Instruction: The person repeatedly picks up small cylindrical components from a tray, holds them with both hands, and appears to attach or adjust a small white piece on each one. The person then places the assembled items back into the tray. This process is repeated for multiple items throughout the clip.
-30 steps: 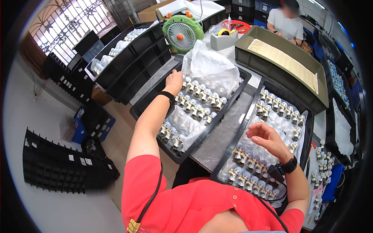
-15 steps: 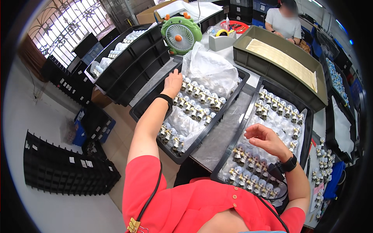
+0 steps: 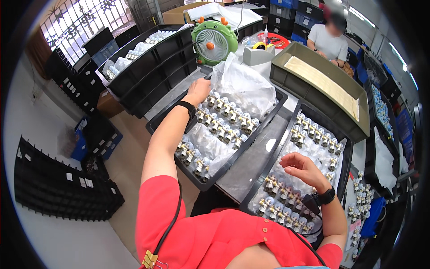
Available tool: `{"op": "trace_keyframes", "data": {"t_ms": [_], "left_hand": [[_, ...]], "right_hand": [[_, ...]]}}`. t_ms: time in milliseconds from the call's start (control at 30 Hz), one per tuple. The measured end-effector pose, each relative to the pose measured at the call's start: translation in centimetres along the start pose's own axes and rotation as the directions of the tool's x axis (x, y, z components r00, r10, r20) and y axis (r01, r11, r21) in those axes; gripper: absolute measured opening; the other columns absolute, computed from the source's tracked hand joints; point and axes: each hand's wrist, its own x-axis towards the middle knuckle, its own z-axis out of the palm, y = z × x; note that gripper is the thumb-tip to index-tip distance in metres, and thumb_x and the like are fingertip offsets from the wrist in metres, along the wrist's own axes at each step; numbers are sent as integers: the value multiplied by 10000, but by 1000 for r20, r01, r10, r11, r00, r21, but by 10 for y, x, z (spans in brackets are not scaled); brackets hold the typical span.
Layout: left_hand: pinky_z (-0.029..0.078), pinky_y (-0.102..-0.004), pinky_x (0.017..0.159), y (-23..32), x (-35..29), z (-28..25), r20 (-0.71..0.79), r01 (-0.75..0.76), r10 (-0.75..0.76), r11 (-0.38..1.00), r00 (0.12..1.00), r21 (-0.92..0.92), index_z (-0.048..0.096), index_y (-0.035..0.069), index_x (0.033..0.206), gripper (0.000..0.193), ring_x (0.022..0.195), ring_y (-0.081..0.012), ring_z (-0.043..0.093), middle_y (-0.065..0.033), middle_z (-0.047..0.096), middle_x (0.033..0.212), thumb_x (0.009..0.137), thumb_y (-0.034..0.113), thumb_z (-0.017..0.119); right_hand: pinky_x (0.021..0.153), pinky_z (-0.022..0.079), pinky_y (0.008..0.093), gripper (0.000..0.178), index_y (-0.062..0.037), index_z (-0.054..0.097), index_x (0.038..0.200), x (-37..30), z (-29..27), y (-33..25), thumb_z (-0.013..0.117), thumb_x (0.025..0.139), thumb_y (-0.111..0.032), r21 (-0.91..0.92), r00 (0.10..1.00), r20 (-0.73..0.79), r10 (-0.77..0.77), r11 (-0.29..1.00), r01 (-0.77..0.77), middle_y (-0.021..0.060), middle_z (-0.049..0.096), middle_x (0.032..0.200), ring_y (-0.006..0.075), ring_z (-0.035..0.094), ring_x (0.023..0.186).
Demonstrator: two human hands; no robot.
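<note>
My left hand (image 3: 199,91) reaches over the far left side of the left black tray (image 3: 207,184). Its fingers are bent together beside a crumpled clear plastic sheet (image 3: 244,85) and the end of a row of small figurines (image 3: 230,111). Whatever those fingers hold is hidden. These figurines have pale blue-grey hair and white-and-gold clothing. Above the right black tray (image 3: 263,175) hovers my right hand (image 3: 301,169), fingers loosely curved, thumb apart, nothing visible in it. Under and around it, more figurines (image 3: 286,210) lie in rows on clear plastic.
A green fan (image 3: 215,41) stands behind the left tray, near stacked black crates (image 3: 152,71). An olive bin (image 3: 322,80) with a cream liner sits at the back right. Loose figurines (image 3: 360,197) lie at far right. Across the table, a person (image 3: 329,42) works.
The view has shifted slightly. My left hand's fingers have bent lower at the tray's far left side. My right hand stays over the right tray, its fingers still curved.
</note>
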Motion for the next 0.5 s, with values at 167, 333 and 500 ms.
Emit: {"op": "trace_keyframes", "data": {"t_ms": [167, 333, 500], "left_hand": [[467, -428, 851, -9, 56, 19, -387, -175, 57, 945, 920, -277, 579, 40, 1097, 352, 970, -380, 577, -202, 583, 1093, 766, 145, 636], [446, -415, 893, 36, 87, 30, -42, 197, -240, 872, 970, -448, 490, 68, 1244, 587, 1051, -375, 559, -219, 594, 1117, 706, 191, 692], [483, -366, 788, 67, 85, 13, -90, -42, -21, 768, 996, -639, 568, 169, 1201, 504, 903, -297, 629, -187, 651, 938, 705, 83, 579]], "right_hand": [[867, 460, 270, 311, -31, 539, 1152, 2, 1, 1, 620, 875, -148, -5, 1000, -4, 28, 1000, -28, 60, 596, 1085, 125, 568, 999], [888, 454, 280, 304, -39, 546, 1142, 4, 1, -4, 629, 873, -156, -68, 998, 5, 70, 995, -70, 56, 597, 1095, 138, 566, 1029], [893, 454, 285, 308, -30, 545, 1145, 0, 2, -16, 624, 874, -153, -94, 995, -17, 99, 991, -100, 68, 601, 1093, 146, 571, 1026]]}}
